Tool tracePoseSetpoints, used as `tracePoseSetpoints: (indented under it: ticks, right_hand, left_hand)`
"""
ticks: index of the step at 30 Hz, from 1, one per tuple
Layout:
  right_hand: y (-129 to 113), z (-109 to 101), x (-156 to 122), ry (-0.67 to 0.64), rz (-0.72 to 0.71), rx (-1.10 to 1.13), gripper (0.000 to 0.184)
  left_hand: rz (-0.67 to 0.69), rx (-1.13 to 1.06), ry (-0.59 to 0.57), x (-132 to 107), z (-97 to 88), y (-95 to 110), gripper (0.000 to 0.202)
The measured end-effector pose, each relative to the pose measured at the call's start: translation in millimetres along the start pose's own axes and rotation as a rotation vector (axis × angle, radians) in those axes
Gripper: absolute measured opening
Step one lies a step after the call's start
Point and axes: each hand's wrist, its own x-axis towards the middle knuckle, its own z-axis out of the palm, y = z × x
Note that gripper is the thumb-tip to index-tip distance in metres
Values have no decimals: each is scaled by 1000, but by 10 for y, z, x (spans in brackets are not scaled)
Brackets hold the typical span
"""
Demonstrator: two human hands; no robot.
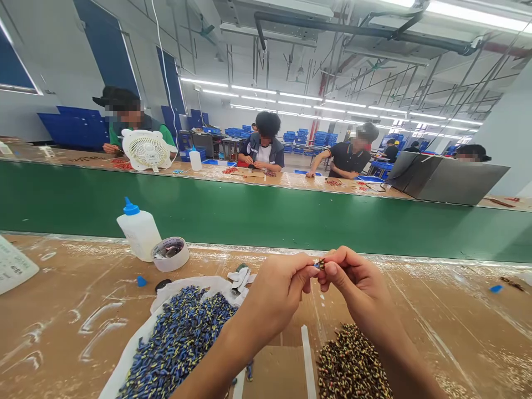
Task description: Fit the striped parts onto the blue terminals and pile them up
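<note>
Above the bench, my left hand (282, 285) and my right hand (353, 280) meet fingertip to fingertip. A small blue piece (317, 265) shows at the pinch of my left thumb and forefinger. My right thumb and fingers close on a small brown-and-yellow piece (322, 262) touching it; both are too small to make out exactly. Under my left forearm spreads a pile of small blue-and-yellow pieces (178, 338) on a white plastic bag (128, 354). Beside my right forearm lies a pile of small brown-and-yellow pieces (351, 366).
A white squeeze bottle (139, 233) with a blue cap stands by a tape roll (170, 256) at the bench's back left. Beyond runs a green conveyor belt (233, 213). Across it several people work near a white fan (147, 149) and a metal box (457, 177).
</note>
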Motion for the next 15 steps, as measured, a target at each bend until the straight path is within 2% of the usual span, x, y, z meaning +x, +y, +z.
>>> tracePoseSetpoints:
  ticks: [4,8,15]
  right_hand:
    - [32,23,18,3,-70,-24,19]
    - [116,88,23,5,-153,-42,21]
    - [120,102,-9,-20,-156,-79,18]
  left_hand:
    - [28,5,-8,27,7,-27,30]
    - [89,23,60,43,21,-17,30]
    - [180,63,108,17,24,11,26]
